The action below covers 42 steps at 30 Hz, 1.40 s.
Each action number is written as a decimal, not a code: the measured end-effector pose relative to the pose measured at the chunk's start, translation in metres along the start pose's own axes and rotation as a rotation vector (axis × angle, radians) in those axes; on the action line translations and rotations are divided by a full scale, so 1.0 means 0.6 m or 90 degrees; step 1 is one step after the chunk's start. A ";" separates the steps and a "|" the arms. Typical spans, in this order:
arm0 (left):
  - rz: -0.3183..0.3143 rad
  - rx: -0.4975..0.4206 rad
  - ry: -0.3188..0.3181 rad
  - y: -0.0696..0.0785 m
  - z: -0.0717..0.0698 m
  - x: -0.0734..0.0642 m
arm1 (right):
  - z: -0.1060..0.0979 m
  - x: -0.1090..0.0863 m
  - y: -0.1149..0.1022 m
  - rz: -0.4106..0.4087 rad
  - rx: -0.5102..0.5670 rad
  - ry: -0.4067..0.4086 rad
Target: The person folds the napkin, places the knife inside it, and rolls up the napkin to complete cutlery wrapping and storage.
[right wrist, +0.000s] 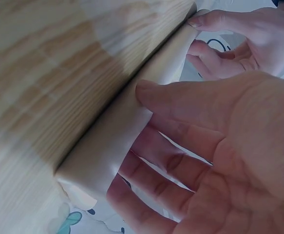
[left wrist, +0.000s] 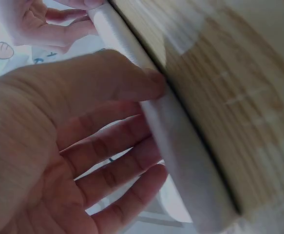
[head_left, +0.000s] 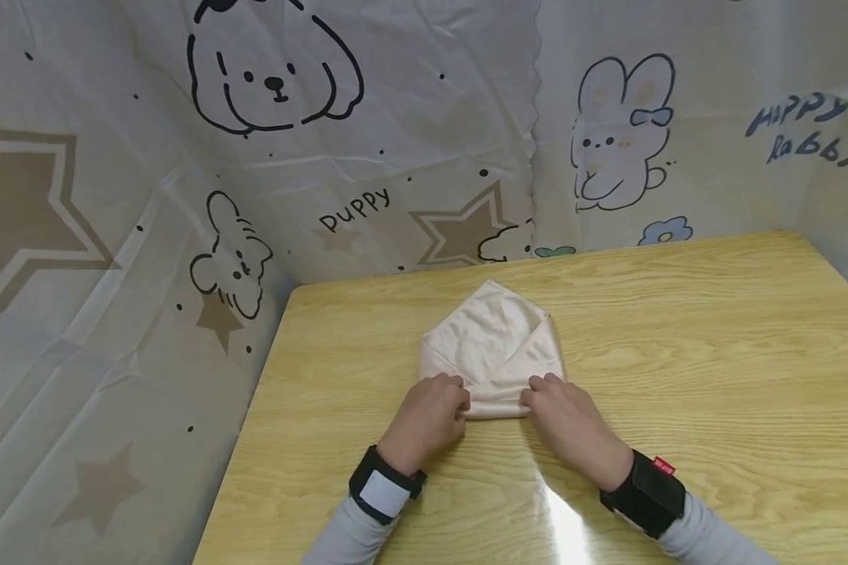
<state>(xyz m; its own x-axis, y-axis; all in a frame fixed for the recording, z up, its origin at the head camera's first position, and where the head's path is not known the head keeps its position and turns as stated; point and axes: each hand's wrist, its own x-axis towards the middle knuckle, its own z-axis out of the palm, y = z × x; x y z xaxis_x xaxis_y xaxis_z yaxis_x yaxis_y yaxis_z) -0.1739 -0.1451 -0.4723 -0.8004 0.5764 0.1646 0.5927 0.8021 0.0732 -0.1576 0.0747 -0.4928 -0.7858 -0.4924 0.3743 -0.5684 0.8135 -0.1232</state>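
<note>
A pale pink, satin-like cloth (head_left: 498,337) lies folded on the table, with a pointed far end and a thick fold along its near edge. At the left of that near edge, my left hand (head_left: 433,412) pinches the fold, its thumb (left wrist: 149,85) on the near side and its fingers over the top. My right hand (head_left: 565,420) grips the same fold (right wrist: 110,131) at its right part, thumb in front and fingers behind. A short stretch of the fold shows between the two hands.
The wooden table (head_left: 692,377) extends around the cloth on all sides. A white curtain (head_left: 410,102) with cartoon animals and brown stars hangs along the table's back and left. Black bands (head_left: 643,493) circle both wrists over light sleeves.
</note>
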 end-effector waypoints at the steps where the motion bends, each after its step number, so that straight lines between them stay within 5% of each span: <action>1: -0.002 -0.004 -0.004 -0.001 0.002 0.000 | 0.001 0.000 0.000 0.001 -0.004 0.000; 14: 0.002 -0.031 -0.006 -0.008 0.001 -0.001 | 0.001 0.001 0.005 0.025 0.005 -0.030; 25: 0.047 -0.036 -0.003 -0.015 -0.001 -0.001 | 0.002 0.001 0.015 0.001 0.018 0.000; 36: 0.006 -0.006 0.028 -0.013 0.001 -0.005 | 0.009 0.006 0.028 0.008 0.101 -0.007; 42: -0.054 -0.018 0.050 -0.012 0.007 0.005 | 0.009 0.014 0.035 0.002 0.091 0.011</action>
<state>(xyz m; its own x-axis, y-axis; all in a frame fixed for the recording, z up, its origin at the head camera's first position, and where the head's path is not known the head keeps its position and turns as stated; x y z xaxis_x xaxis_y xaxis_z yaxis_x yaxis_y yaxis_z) -0.1809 -0.1489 -0.4764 -0.8385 0.4923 0.2337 0.5269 0.8418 0.1175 -0.1776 0.0859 -0.4970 -0.7837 -0.4839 0.3895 -0.5962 0.7620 -0.2528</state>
